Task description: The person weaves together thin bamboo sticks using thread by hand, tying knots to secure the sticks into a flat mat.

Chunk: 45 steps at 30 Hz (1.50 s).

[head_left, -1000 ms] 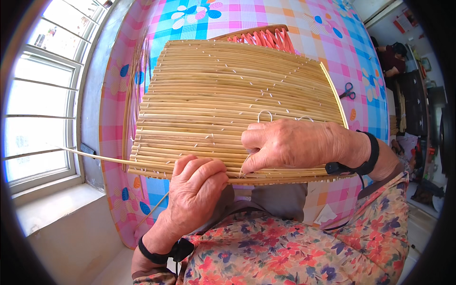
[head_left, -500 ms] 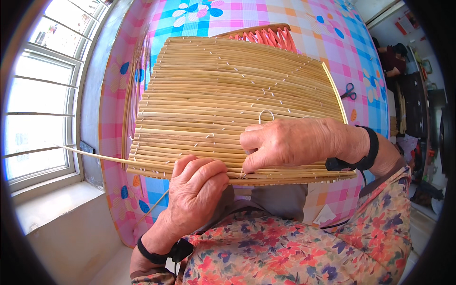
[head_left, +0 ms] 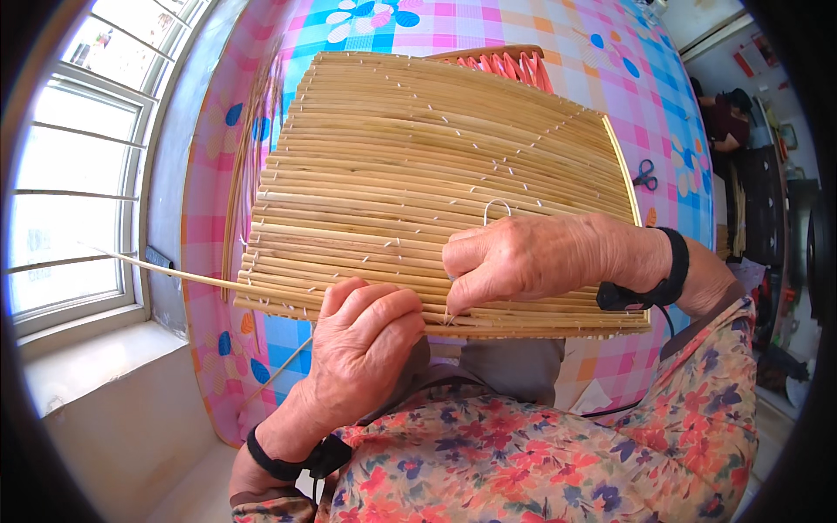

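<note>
A mat of straight tan stalks point(head_left: 392, 157), stitched with short white threads, lies over my lap and the table. My left hand point(head_left: 366, 324) is closed round its near edge, with the thumb out of sight underneath. Along that edge a longer pale stalk point(head_left: 183, 275) sticks out to the left, past the mat. My right hand point(head_left: 536, 261) is closed low over the mat, thumb and forefinger pinched at the near edge. A loop of white thread point(head_left: 497, 204) rises from behind this hand. Whether a needle is in the fingers is hidden.
Scissors point(head_left: 645, 174) lie right of the mat on the checked tablecloth point(head_left: 593, 65). Behind the mat stands a pink-laced object with a wooden rim point(head_left: 497, 50). Loose thin stalks point(head_left: 235, 192) lie at left, beside the barred window point(head_left: 78, 174). Another person point(head_left: 725, 118) is far right.
The mat's far edge sits slightly higher in view, and its surroundings have shifted a little. Both hands keep nearly the same grip and place at the near edge.
</note>
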Each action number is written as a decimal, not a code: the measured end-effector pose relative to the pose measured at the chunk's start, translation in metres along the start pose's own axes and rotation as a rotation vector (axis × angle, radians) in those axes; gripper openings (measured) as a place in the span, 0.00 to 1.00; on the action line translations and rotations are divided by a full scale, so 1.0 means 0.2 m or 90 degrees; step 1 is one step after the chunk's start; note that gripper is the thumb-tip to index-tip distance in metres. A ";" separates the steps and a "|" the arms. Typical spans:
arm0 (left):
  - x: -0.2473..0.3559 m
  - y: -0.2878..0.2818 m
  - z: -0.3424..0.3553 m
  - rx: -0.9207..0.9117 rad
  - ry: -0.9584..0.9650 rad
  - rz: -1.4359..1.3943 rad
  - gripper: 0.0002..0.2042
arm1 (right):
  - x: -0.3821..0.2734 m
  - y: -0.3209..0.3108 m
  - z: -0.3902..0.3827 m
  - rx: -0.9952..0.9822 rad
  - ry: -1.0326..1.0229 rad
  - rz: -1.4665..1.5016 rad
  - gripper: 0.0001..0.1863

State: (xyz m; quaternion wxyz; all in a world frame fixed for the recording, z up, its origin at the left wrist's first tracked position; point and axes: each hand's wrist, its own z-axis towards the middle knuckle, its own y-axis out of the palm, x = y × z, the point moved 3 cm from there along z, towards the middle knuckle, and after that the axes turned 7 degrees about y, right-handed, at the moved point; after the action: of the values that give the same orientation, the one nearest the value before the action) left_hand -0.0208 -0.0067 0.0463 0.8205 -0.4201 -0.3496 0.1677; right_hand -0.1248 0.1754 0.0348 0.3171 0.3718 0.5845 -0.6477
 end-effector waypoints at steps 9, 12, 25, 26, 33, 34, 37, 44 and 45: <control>-0.01 0.00 0.00 0.008 0.007 -0.001 0.12 | 0.04 0.02 0.01 0.011 -0.046 -0.007 0.01; -0.01 0.00 -0.01 0.002 0.006 0.004 0.12 | 0.04 0.03 0.02 0.024 -0.077 -0.012 0.01; -0.02 0.00 -0.01 0.005 0.006 -0.007 0.11 | 0.00 0.05 0.06 0.044 -0.103 -0.105 0.04; -0.02 -0.01 -0.01 0.006 0.006 -0.010 0.11 | -0.01 0.05 0.06 0.041 -0.104 -0.106 0.04; -0.03 0.00 0.00 0.014 -0.003 -0.010 0.10 | -0.03 0.00 0.01 0.064 -0.095 -0.194 0.02; -0.03 0.01 0.00 0.018 -0.006 -0.007 0.10 | -0.05 -0.01 0.01 0.085 -0.105 -0.240 0.02; -0.04 0.00 0.00 0.026 -0.005 -0.011 0.09 | -0.06 -0.01 0.03 0.034 -0.115 -0.302 0.03; -0.02 0.01 -0.04 0.004 -0.010 -0.024 0.10 | 0.01 0.01 0.04 -0.005 -0.093 -0.114 0.05; -0.02 0.01 -0.03 0.008 -0.008 -0.021 0.10 | 0.02 0.01 0.03 -0.004 -0.099 -0.096 0.06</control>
State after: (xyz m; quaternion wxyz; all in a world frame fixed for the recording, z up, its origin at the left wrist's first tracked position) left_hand -0.0187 -0.0116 0.0400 0.8235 -0.4082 -0.3604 0.1590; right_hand -0.1263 0.1684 0.0299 0.3131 0.2747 0.5862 -0.6949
